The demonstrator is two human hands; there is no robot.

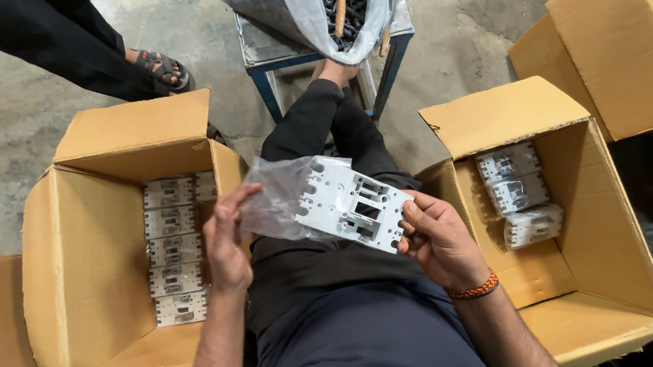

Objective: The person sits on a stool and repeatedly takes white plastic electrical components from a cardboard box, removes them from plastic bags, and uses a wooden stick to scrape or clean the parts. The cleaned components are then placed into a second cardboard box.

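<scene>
Left hand (227, 244): fingers pinching the clear plastic bag (278, 198), centre frame
Right hand (441, 237): fingers closed on the white plastic housing (351, 205), half out of the bag

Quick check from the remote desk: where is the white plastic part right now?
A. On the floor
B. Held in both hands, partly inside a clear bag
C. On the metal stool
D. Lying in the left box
B: the white plastic part sits between the left hand and the right hand, its far end inside the clear bag.
</scene>
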